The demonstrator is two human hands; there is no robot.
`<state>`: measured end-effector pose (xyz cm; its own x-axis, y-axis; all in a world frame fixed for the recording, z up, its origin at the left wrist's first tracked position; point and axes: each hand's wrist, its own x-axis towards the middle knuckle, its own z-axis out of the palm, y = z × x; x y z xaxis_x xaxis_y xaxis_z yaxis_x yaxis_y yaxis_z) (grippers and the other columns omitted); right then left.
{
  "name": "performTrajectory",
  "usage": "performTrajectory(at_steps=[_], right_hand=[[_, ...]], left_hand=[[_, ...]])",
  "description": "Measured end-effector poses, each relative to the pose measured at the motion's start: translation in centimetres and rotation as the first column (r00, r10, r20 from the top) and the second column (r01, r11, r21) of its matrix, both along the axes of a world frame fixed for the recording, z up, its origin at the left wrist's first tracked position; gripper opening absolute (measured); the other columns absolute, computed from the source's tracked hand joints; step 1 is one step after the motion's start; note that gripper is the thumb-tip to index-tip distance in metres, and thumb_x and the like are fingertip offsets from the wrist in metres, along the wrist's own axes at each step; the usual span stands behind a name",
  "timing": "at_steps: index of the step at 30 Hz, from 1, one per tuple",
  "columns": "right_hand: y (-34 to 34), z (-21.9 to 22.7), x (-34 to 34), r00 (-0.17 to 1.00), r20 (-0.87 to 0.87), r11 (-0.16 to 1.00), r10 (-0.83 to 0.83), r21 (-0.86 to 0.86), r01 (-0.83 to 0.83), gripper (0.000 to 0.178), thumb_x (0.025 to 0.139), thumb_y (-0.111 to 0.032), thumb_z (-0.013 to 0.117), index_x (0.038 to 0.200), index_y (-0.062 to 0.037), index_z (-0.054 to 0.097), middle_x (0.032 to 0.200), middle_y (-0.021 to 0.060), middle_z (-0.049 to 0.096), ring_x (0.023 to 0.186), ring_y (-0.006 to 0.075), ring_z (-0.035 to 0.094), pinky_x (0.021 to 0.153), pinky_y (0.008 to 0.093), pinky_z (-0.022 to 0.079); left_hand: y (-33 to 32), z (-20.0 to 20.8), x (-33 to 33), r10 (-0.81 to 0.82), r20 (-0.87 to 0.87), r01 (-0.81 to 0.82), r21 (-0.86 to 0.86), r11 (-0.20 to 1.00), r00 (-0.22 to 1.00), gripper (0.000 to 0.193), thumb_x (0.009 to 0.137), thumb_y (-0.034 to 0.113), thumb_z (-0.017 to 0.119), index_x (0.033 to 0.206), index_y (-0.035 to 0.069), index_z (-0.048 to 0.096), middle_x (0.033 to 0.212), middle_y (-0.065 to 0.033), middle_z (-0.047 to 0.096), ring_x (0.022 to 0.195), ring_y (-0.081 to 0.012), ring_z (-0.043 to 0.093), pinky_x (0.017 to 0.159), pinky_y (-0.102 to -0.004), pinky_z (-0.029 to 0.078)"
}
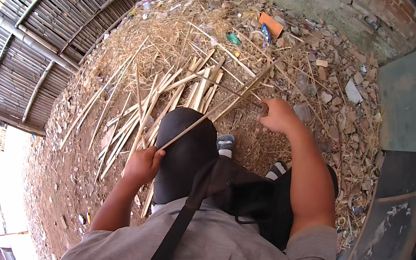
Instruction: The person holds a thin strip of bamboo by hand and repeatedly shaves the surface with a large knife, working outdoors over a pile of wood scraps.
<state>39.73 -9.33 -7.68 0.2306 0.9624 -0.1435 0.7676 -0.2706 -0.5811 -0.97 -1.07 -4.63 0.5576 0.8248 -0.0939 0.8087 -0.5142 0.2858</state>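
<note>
My left hand (143,165) is closed round the near end of a long bamboo strip (192,126). The strip slants up and to the right, across my dark-clothed left knee (185,140). My right hand (277,115) grips the handle of a long-bladed knife (229,88), whose thin blade points left, beyond the knee. In this view the blade crosses the strip; I cannot tell whether they touch. A loose pile of split bamboo strips (133,120) lies on the ground ahead and to the left of the knee.
Dry straw (173,31), rubble (346,116) and litter cover the ground, with an orange piece (270,25) farther off. A bamboo-slat fence (39,18) stands at left, a brick wall (309,1) at the back. Grey panels (411,99) lean at right.
</note>
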Motion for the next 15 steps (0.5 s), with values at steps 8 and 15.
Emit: performTrajectory(at_steps=[8,15], right_hand=[[0.1,3.3,-3.2,0.993,0.111,0.999,0.037,0.029,-0.041,0.041,0.081,-0.017,0.072,0.12,-0.0046,0.068,0.101,0.0247,0.07,0.097,0.0404,0.068,0.084,0.0476,0.054],[0.6,-0.5,2.3,0.924,-0.063,0.903,-0.377,0.197,0.382,0.03,0.08,-0.014,0.067,0.108,-0.0038,0.066,0.097,0.0192,0.072,0.093,0.0381,0.069,0.083,0.0477,0.054]], left_hand=[[-0.5,0.1,0.2,0.033,0.013,-0.033,-0.009,0.999,0.999,0.045,0.103,0.037,0.053,0.079,0.0,0.057,0.073,-0.0271,0.062,0.073,-0.0499,0.062,0.066,-0.0564,0.047],[-0.1,0.7,0.6,0.032,-0.036,-0.032,-0.013,0.999,0.999,0.047,0.103,0.04,0.051,0.081,0.0,0.058,0.073,-0.0264,0.063,0.073,-0.0501,0.062,0.067,-0.0562,0.048]])
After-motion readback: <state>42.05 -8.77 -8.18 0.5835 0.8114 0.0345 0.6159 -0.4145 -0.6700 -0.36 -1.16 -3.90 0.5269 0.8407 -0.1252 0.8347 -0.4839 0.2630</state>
